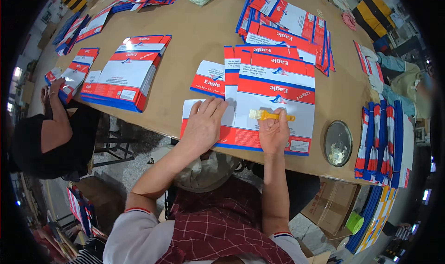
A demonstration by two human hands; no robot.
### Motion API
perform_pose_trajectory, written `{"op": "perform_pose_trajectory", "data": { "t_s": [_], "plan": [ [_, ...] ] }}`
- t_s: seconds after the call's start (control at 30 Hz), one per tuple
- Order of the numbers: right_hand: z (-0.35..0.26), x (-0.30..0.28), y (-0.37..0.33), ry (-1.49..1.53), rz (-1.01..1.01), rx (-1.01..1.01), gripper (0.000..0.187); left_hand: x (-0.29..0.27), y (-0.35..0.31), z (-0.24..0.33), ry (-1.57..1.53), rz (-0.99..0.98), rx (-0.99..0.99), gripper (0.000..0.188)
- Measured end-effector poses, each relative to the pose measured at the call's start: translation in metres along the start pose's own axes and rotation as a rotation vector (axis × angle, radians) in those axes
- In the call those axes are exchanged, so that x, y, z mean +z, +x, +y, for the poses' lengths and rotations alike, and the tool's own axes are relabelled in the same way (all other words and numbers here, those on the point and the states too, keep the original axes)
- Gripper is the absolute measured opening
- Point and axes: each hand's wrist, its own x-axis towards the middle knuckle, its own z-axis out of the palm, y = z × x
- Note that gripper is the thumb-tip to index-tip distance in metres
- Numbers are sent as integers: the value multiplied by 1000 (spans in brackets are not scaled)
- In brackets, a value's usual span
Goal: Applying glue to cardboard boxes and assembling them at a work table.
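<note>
Flat printed carton blanks [292, 99] in red, white and blue lie overlapped on the table in front of me. My right hand [274, 133] is closed round a small brush [280, 117] with a yellow handle. Its pale bristles point left, over the white panel of the top blank. Lying flat with its fingers stretched forward, my left hand [204, 125] presses on the left part of the nearest blank. A small white and red flap [209, 77] sticks out just beyond its fingertips.
To the right, a round dark dish [338, 144] holds a whitish paste. Bundled cartons [382, 141] stand at the table's right edge. More blanks [130, 71] are stacked on the left, others [287, 20] at the far side. Co-workers sit left [51, 129] and right [408, 78].
</note>
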Motion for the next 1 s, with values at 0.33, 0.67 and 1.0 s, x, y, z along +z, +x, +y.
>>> {"op": "perform_pose_trajectory", "data": {
  "t_s": [0.33,0.67,1.0],
  "plan": [
    [-4,22,-8,-183,22,27,20,28,0,-6,-8,-67,-144,49],
    [-4,12,-6,-32,157,4,20,29,2,-11,-183,3,-196,50],
    [-5,21,-14,-389,-55,-41,11,29,-12,-19,-291,187,-127,23]
  ]
}}
